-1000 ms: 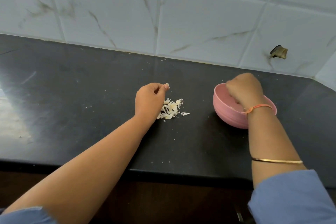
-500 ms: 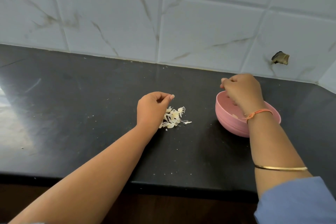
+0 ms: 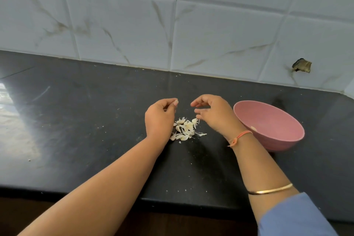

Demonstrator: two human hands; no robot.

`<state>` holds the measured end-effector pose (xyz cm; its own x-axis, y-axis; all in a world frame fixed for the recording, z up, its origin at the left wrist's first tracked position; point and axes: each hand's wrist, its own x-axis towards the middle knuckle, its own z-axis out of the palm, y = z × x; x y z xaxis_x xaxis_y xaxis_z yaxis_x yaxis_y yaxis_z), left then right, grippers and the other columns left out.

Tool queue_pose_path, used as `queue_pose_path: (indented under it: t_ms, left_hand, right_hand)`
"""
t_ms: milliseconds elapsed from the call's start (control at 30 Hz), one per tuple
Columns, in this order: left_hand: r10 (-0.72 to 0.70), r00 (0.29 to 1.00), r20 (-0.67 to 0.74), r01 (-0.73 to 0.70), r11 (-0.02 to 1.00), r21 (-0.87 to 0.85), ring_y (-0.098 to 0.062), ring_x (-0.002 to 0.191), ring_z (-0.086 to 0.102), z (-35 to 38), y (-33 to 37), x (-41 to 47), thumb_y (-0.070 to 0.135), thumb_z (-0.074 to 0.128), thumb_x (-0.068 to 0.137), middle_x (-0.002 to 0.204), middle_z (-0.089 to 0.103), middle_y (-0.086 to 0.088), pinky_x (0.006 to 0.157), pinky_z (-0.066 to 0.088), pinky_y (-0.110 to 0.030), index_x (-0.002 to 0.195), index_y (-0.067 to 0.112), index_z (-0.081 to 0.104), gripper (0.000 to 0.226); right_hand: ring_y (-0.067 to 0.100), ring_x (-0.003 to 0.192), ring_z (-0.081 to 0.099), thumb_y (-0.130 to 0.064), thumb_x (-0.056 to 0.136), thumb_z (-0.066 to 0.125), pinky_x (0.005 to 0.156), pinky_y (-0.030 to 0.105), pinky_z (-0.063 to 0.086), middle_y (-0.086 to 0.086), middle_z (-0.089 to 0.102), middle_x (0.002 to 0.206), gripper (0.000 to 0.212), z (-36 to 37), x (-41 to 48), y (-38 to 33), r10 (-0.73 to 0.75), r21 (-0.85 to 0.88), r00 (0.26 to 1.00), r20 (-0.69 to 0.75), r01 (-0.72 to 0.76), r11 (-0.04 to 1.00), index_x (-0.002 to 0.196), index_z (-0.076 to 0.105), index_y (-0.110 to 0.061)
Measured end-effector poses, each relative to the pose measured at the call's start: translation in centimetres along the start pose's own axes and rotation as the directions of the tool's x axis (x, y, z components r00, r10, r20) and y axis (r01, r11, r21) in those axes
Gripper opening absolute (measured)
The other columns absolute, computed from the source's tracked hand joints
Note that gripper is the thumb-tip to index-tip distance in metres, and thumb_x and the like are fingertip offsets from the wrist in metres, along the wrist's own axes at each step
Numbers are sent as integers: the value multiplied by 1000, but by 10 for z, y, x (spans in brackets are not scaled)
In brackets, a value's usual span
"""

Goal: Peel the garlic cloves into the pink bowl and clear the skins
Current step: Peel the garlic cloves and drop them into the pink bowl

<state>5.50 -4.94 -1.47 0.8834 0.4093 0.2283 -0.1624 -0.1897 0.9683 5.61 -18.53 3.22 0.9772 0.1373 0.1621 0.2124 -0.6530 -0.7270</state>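
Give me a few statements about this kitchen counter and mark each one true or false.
1. The pink bowl stands to the right of the garlic skins. True.
2. The right hand is inside the bowl. False: it is over the skins, outside the bowl.
3. The bowl is heaped with cloves. False: only one small pale piece shows inside.
4. The skins lie on the black counter, between the left hand and the right hand. True.
5. An orange thread circles the right wrist. True.
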Motion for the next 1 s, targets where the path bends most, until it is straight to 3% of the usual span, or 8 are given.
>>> queue_pose_path:
  t_ms: [133, 233, 400, 567, 733, 800, 900, 1000]
  left_hand:
    - [-46, 998, -39, 46, 999, -6, -6, 57, 54, -2, 3, 1, 38, 67, 85, 69, 67, 5, 56, 45, -21, 76, 22, 71, 19]
    - [-47, 998, -50, 50, 997, 53, -6, 49, 48, -1, 4, 0, 49, 68, 80, 64, 66, 0, 50, 40, -20, 70, 15, 69, 35]
    - [-7, 1000, -14, 8, 997, 72, -8, 55, 53, 0, 5, -2, 51, 63, 84, 66, 67, -3, 55, 41, -24, 74, 16, 70, 37]
    - [36, 998, 54, -43, 988, 147, 0, 63, 55, 3, 3, -2, 32, 60, 92, 76, 64, 15, 60, 43, -14, 106, 26, 71, 19]
    - [62, 996, 60, -70, 988, 139, 5, 81, 57, 3, 0, -1, 24, 59, 93, 89, 63, 18, 69, 39, -6, 117, 25, 64, 25]
    - [72, 996, 57, -80, 985, 152, 4, 79, 56, 3, 0, -1, 24, 59, 93, 90, 64, 15, 67, 38, -5, 114, 24, 66, 22]
    - [72, 996, 50, -80, 984, 160, 3, 77, 57, 3, 0, -1, 25, 60, 92, 88, 65, 14, 67, 40, -8, 108, 23, 68, 18]
    - [69, 997, 42, -75, 983, 167, 2, 78, 58, 4, 0, -1, 25, 61, 91, 86, 65, 14, 67, 41, -9, 105, 23, 69, 16]
  right_hand:
    - [19, 77, 66, -9, 80, 70, 77, 35, 54, 4, 66, 89, 11, 7, 5, 6, -81, -94, 984, -157, 67, 993, 83, 63, -16]
    - [13, 71, 60, -13, 86, 65, 69, 27, 47, 1, 66, 80, 5, 8, 5, 9, -134, -185, 971, -200, 97, 978, 81, 65, -14]
    - [25, 116, 52, 3, 92, 45, 96, 34, 45, 5, 53, 130, 44, 13, 17, 16, 10, -477, 997, 76, 28, 878, 128, 56, -18]
    - [28, 118, 48, 0, 93, 47, 91, 38, 47, 2, 52, 125, 42, 24, 18, 32, -7, -545, 994, 109, 66, 836, 124, 61, -25]
    - [17, 101, 48, -17, 90, 60, 77, 27, 37, -4, 55, 99, 5, 20, 13, 37, -104, -428, 995, 5, 96, 899, 91, 64, -20]
    - [9, 82, 55, -13, 85, 65, 68, 23, 40, -6, 60, 84, 10, 18, 9, 37, -119, -298, 991, -67, 94, 950, 82, 60, -21]
    - [-1, 62, 54, -7, 85, 63, 60, 16, 42, -8, 61, 70, 12, 16, 5, 32, -103, -146, 985, -136, 83, 986, 89, 59, -18]
    - [9, 71, 55, -12, 88, 61, 66, 21, 45, -6, 61, 76, 8, 15, 2, 26, -107, -165, 985, -132, 85, 983, 93, 61, -18]
